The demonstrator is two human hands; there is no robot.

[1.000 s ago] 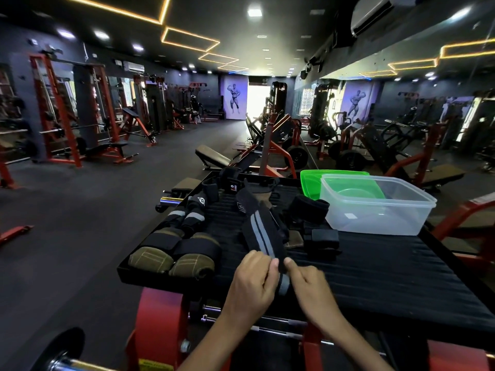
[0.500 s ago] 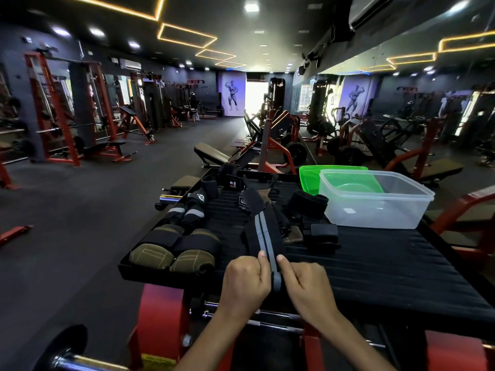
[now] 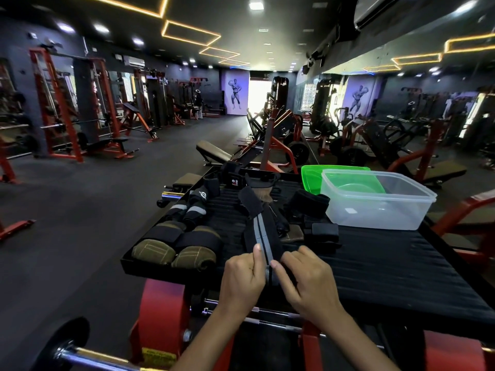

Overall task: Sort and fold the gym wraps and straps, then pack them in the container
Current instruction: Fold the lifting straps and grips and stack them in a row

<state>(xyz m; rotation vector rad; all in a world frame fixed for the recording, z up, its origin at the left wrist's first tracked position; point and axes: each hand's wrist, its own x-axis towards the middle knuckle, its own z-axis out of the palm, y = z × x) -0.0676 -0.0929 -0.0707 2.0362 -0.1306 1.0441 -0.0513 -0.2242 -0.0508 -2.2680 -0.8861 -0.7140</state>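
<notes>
**Striped wrist wrap pinched at its near end**

Dark gym floor, racks and benches behind; up close, a black ribbed platform [image 3: 375,253] serving as the worktop.

Nearest, at the platform's front edge: left hand [image 3: 242,277] and right hand [image 3: 308,279] side by side, fingers curled, thumbs and fingertips [image 3: 257,249] pinching the near end of a black wrist wrap with grey stripes [image 3: 263,236]. Wrap stretched away from the hands across the platform toward a velcro tab at its far end.

Likely light, soft and limp, a little elastic; no shape of its own, so probably best held at the end and rolled or folded tight, with tension kept against springing loose.

Left of the wrap: two olive padded straps [image 3: 174,253], then black wraps with pale bands [image 3: 191,210]. Right of it: small black pads [image 3: 324,230] and a rolled black wrap [image 3: 308,202].

Farther right of the wrap: clear plastic container [image 3: 375,210], holding nothing visible, a green lid [image 3: 313,175] just behind it.
</notes>
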